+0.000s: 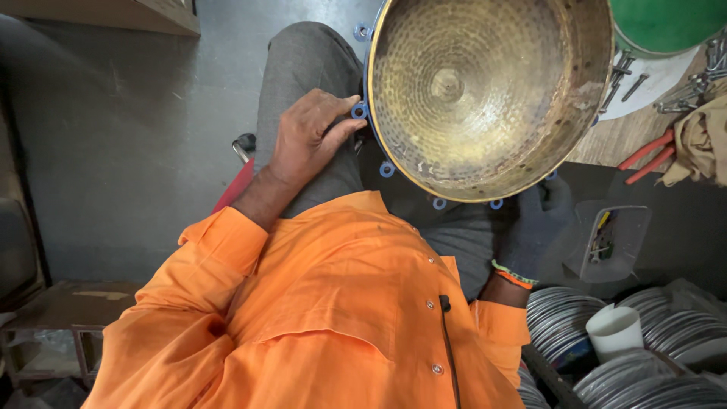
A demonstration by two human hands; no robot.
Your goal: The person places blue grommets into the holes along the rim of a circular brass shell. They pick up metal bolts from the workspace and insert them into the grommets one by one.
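Observation:
A large hammered brass bowl (485, 91) rests tilted on my lap, hollow side toward me, ringed by a blue frame with small blue loops (387, 169). My left hand (307, 136), bare, pinches one blue loop at the bowl's left rim between thumb and forefinger. My right hand (534, 231), in a dark glove with an orange and green cuff, sits under the bowl's lower right edge; its fingers are mostly hidden, so its hold is unclear. I wear an orange shirt (326, 318) and grey trousers.
Stacks of round metal discs (564, 322) and a white cup (615, 329) lie at the lower right. A clear plastic box of small parts (609, 238), red-handled pliers (644, 159), bolts (685, 95) and a green disc (666, 23) lie to the right. Grey floor lies left.

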